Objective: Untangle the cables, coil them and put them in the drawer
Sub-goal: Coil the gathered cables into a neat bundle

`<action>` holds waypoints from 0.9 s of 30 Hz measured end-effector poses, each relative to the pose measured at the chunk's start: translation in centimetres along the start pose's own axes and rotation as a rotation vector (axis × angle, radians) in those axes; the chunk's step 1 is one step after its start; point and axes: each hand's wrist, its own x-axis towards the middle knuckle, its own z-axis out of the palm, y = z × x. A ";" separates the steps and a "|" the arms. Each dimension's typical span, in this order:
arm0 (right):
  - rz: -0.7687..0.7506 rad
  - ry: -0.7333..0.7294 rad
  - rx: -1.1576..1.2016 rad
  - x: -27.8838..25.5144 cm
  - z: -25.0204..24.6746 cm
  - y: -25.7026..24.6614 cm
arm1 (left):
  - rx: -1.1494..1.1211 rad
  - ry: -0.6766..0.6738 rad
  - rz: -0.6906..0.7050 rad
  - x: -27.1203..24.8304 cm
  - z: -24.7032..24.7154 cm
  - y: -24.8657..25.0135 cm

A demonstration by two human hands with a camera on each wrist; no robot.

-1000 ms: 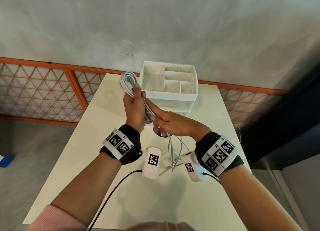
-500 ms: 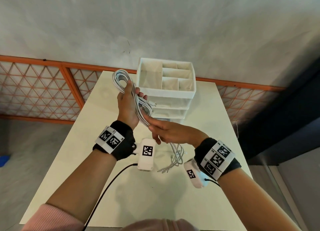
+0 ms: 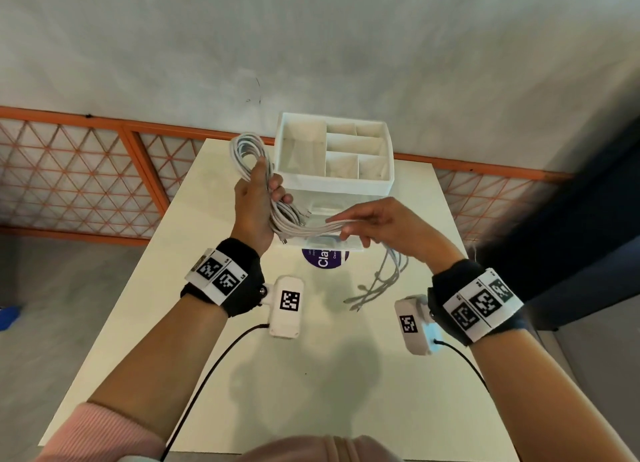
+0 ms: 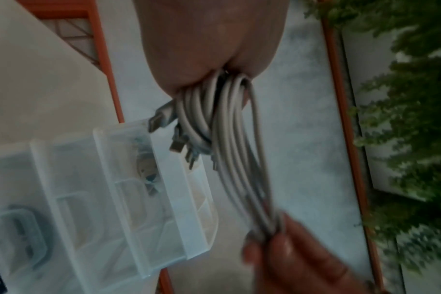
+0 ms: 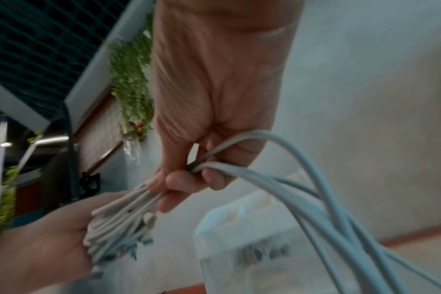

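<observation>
A bundle of white cables (image 3: 246,156) is held up above the table. My left hand (image 3: 256,201) grips the coiled part, with loops rising above the fist and several plug ends (image 4: 161,117) sticking out below it. My right hand (image 3: 367,226) pinches the strands (image 5: 239,169) a little to the right, level with the left wrist. From there the loose tails (image 3: 381,285) hang down onto the table. The white drawer unit (image 3: 334,184) stands just behind both hands, with a translucent drawer (image 4: 164,191) pulled out.
The organiser's top tray (image 3: 388,184) has several open compartments. A purple round sticker (image 3: 323,259) lies on the white table (image 3: 311,375) before the unit. An orange lattice railing (image 3: 86,174) runs behind the table, with a grey wall above it.
My right hand has slid rightward along the cables, away from the left hand, pulling the strands out level. The left hand has kept the coil and tilted it slightly.
</observation>
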 end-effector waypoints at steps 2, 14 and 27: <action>-0.075 0.009 -0.077 0.3 -0.3 -1.3 | 0.061 -0.074 -0.020 -0.3 0.2 -0.4; -0.185 0.141 -0.393 1.7 -0.4 -5.2 | 0.366 -0.416 -0.088 -2.9 2.5 -0.9; -0.205 0.178 -0.414 1.2 -0.6 -3.1 | 0.755 -0.679 -0.181 -3.1 1.6 -0.7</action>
